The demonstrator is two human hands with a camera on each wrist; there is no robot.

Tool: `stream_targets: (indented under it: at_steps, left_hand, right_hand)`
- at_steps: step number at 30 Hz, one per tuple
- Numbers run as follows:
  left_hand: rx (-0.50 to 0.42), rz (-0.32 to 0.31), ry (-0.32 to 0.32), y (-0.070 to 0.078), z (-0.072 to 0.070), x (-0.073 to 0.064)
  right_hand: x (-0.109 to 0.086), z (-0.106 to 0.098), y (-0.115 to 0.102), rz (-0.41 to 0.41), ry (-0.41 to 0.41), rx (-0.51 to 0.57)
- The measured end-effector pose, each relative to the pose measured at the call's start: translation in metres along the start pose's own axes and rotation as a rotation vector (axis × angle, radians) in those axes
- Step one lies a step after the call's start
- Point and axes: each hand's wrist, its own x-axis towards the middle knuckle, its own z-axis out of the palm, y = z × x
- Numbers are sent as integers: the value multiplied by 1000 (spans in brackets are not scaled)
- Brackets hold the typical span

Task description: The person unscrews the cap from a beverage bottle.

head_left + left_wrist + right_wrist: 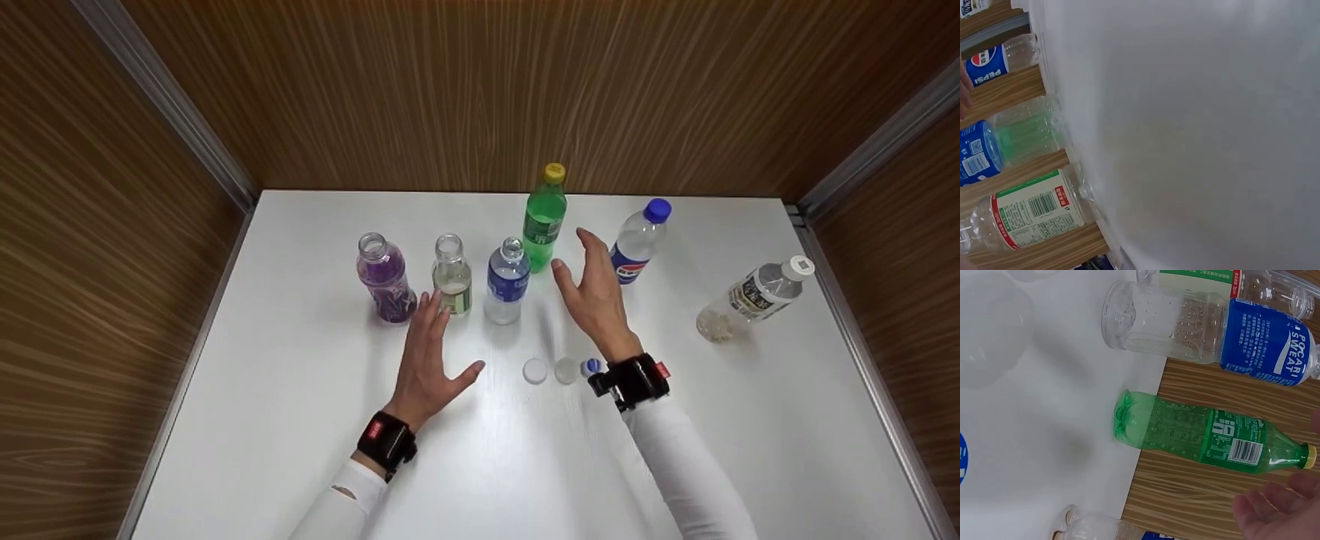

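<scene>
My left hand (429, 367) hangs over the table with fingers straight and thumb spread, holding nothing. Just beyond its fingertips stand an uncapped purple bottle (388, 281) and an uncapped clear bottle with a pale label (451, 279). To their right is an uncapped blue-labelled Pocari Sweat bottle (505, 289). My right hand (598, 296), fingers extended and empty, is between the green bottle with a yellow cap (1196, 433) and the blue-capped Pepsi bottle (636, 244). Three loose caps lie near my right wrist: a white cap (535, 370), a translucent cap (566, 370) and a blue-and-white cap (591, 367).
At the right a clear bottle with a white cap (756, 296) stands on the white table (300, 420). A wood-grain panel (420, 90) rises behind the table, with further panels at both sides.
</scene>
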Motion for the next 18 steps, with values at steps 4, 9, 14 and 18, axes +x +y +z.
stream_targets:
  at_steps: [4, 9, 14, 18]
  left_hand:
    - [16, -40, -79, 3, 7, -3]
    - [16, -93, -150, 8, 12, -5]
    - [0, -110, -188, 10, 15, -5]
    - [-7, -116, -190, 12, 13, -4]
  right_hand:
    - [11, 7, 4, 74, -13, 41]
    - [22, 14, 7, 129, -25, 114]
    - [37, 18, 7, 198, -37, 174]
    - [51, 23, 7, 242, -44, 206]
